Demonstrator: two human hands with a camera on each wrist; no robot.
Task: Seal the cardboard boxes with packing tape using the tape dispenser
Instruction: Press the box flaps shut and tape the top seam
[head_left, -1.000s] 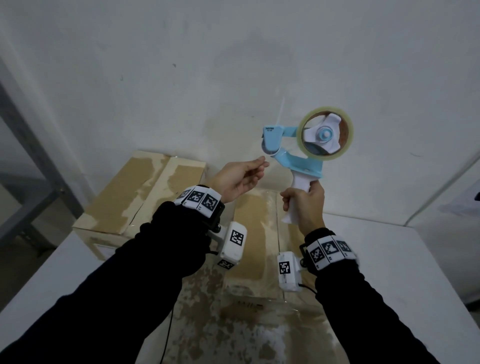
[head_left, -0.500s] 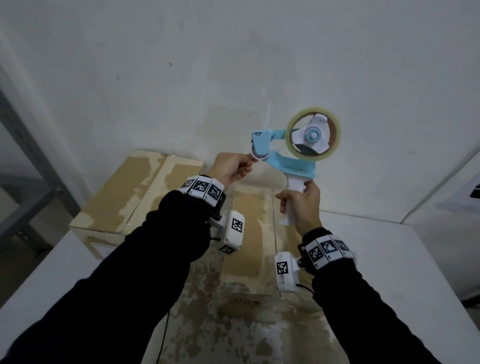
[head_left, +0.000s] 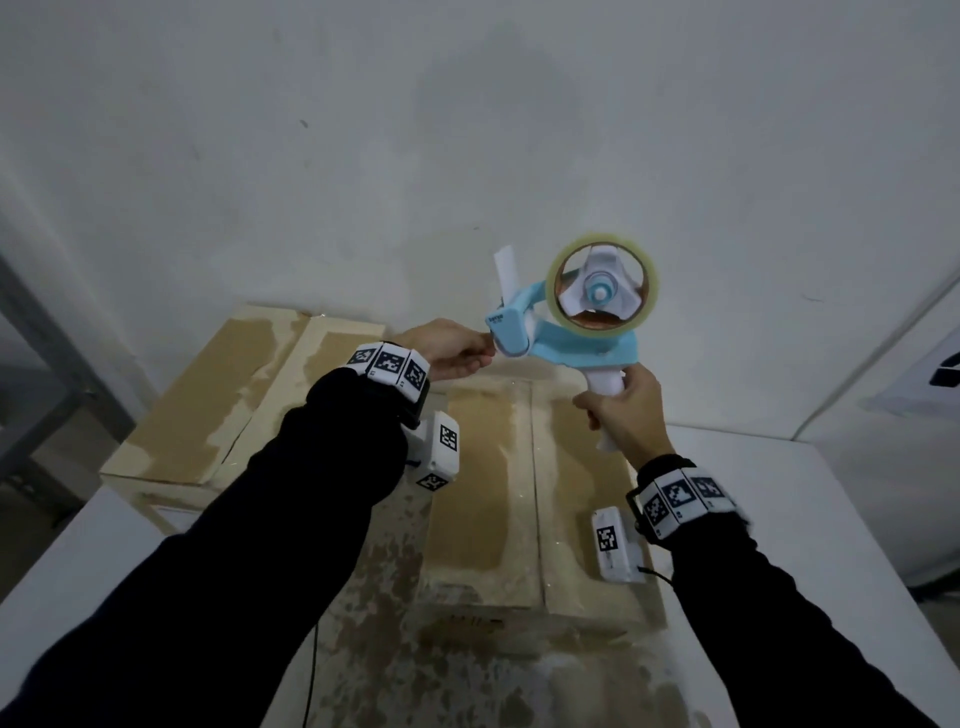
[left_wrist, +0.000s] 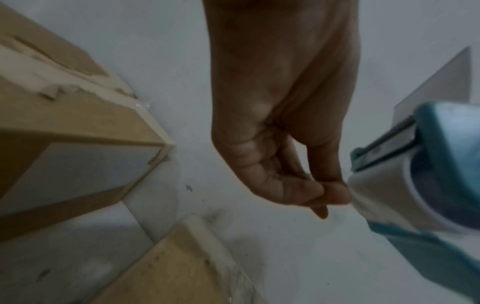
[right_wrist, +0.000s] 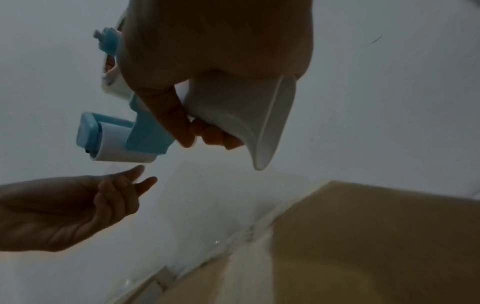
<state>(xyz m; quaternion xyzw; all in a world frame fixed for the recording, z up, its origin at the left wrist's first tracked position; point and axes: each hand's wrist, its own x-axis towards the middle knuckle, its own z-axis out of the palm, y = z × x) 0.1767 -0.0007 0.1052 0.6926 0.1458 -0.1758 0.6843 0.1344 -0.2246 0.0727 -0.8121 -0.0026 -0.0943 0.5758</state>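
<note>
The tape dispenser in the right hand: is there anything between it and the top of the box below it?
Nothing visible. The tape dispenser is held in the air by the right hand, above the cardboard box. The left hand is at its roller end, off to the side, not under it.

A white wall (head_left: 467, 130) with faint stains and small dark marks rises beyond both hands. Below the forearms lies a white table (head_left: 810, 519), its bare surface spreading out to the right of the right hand. Far to the left of the left hand stands a grey metal frame (head_left: 47, 358), blurred at the edge.
</note>
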